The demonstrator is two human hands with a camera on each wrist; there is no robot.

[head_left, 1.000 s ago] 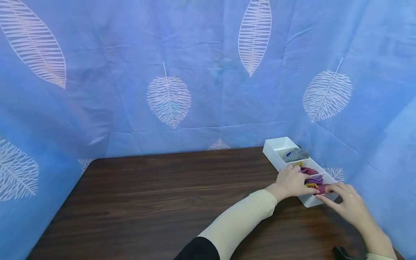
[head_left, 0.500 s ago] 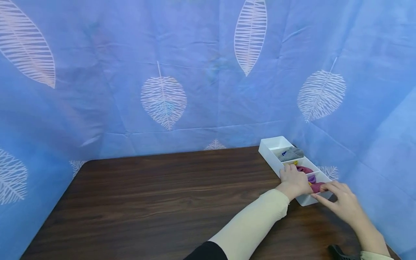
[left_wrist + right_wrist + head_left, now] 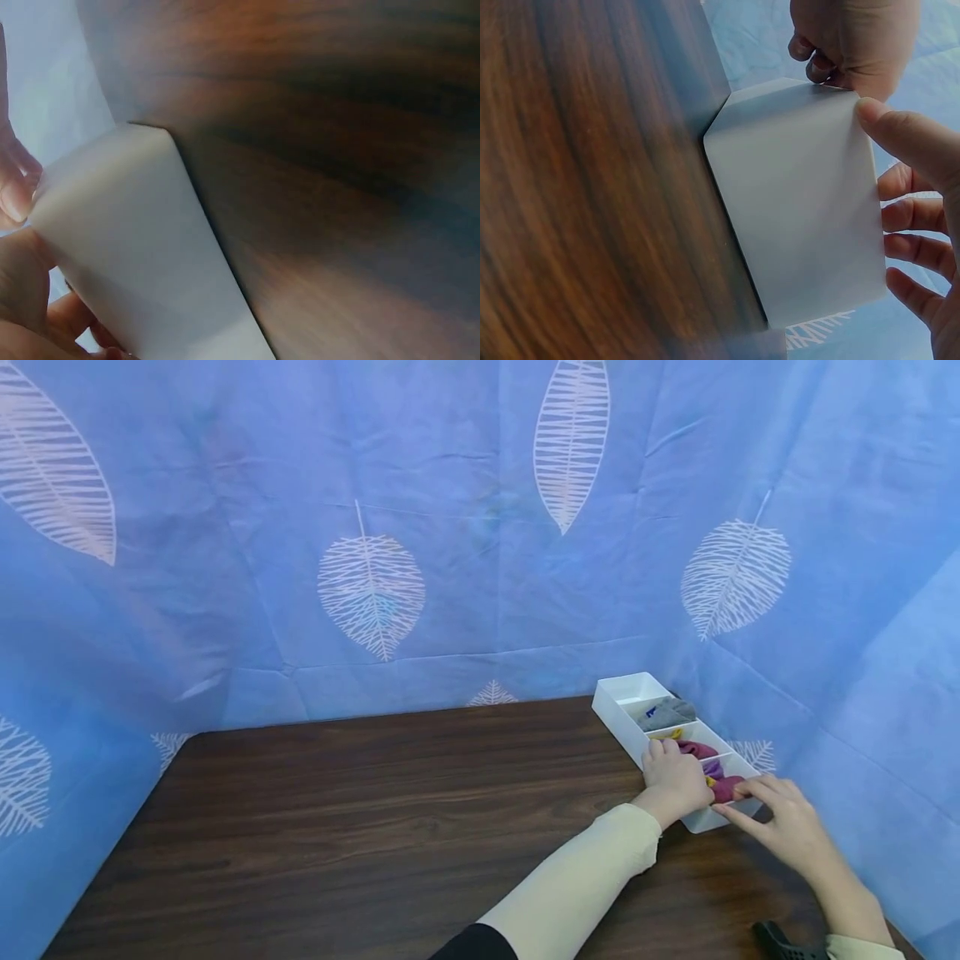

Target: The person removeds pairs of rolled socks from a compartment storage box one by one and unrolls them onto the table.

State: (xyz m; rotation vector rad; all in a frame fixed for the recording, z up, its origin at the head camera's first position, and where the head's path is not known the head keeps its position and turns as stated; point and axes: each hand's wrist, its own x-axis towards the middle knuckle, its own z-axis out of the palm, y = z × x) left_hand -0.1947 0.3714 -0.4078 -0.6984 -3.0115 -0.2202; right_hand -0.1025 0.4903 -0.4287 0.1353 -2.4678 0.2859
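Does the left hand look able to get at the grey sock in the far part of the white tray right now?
Probably yes. The left hand rests on the white tray at its near end, and the grey sock lies uncovered two compartments further along. Nothing stands between them; only the maroon socks lie below the path.

Dark wood table enclosed by blue curtain printed with white leaves. White divided tray at far right of table, long axis running near to far. Far compartment: grey cloth. Middle and near compartments: maroon and purple cloth with yellow bits. Left hand, cream sleeve, rests on tray's near-left rim, fingers over the cloth. Right hand touches the tray's near end, fingertips on the maroon cloth. Black object at near right edge, partly cut off.
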